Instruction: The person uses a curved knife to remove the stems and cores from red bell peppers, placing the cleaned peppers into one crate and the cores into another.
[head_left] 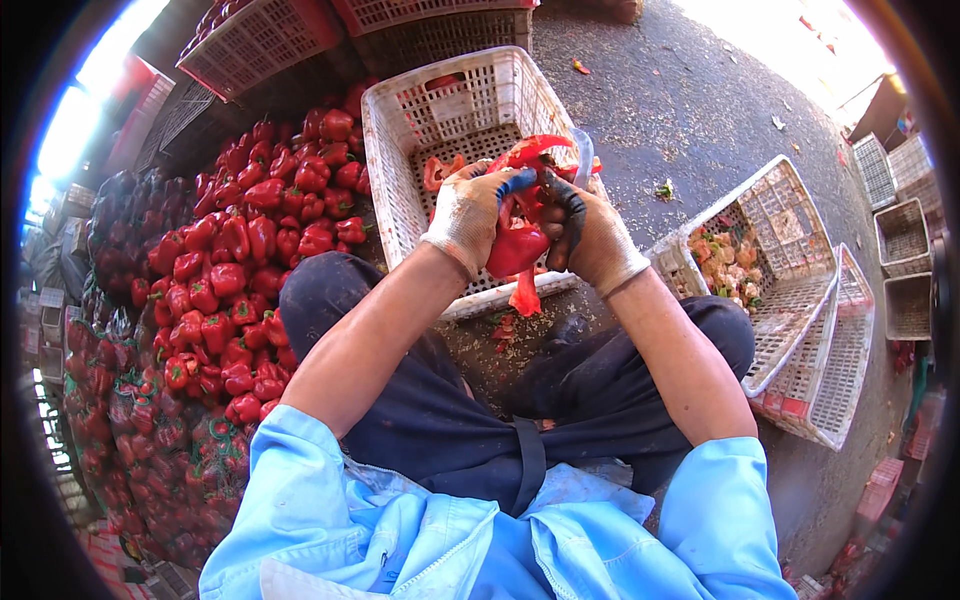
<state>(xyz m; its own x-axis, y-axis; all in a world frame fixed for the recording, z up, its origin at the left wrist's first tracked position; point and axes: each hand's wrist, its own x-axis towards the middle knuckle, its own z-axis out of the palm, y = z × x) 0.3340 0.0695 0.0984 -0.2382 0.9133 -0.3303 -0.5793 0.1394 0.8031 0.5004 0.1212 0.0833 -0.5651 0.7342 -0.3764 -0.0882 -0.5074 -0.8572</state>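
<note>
Both my hands wear white work gloves with dark, stained fingers and meet over a white plastic crate [385, 190]. My left hand [468, 215] is closed round a cut-open red bell pepper [517, 248], its flesh split into flaps. Against the pepper's other side, my right hand [598, 240] is closed too. A pale, thin blade, seemingly a knife [582, 155], sticks up from its fingers; its handle is hidden. A red strip [525, 293] dangles beneath the pepper, over the crate's near rim. A few red pieces [443, 172] lie inside the crate.
A big heap of whole red peppers [235, 280] lies at my left, beside netted bags of peppers [140, 420]. At my right, a tilted white crate [790, 215] holds pepper cores [725, 262], with another crate [840, 370] under it. More crates [265, 40] stand ahead. Scraps litter the ground.
</note>
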